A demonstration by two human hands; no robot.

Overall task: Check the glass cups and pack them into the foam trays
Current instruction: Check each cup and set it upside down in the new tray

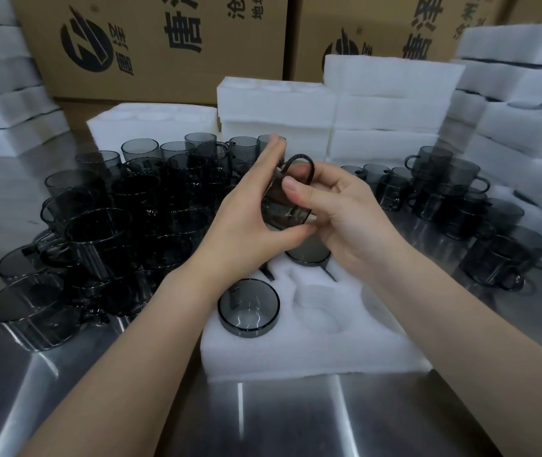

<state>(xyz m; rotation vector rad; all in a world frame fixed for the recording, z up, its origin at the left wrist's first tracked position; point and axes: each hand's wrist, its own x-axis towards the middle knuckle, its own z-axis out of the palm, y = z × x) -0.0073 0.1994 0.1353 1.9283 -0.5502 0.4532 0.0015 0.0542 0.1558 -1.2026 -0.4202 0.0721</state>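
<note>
The foam tray (312,351) lies nearest on the steel table (98,407), close to the body so each checked cup drops into a pocket with little reach. In the tray's front-left pocket sits 1 smoked-glass cup (248,308), mouth up; a second seated cup (309,253) fills a pocket at the tray's far side, its handle slotted into the foam. At least 2 pockets toward the tray's right are bare.

Above the tray's far edge both hands lift a tilted cup (287,206), probably so light passes through the glass and flaws show. The left hand (246,219) curls loosely around the cup's left wall, fingers extended upward and thumb under the rim. The right hand (338,206) pinches the other side, thumb pressed on the wall just below the handle.

Left of the tray a crowd of unchecked cups (124,209) waits; a smaller stacked group (454,192) stands to its right. Beyond the tray rise spare foam stacks (385,107) and cardboard cartons (151,44).
</note>
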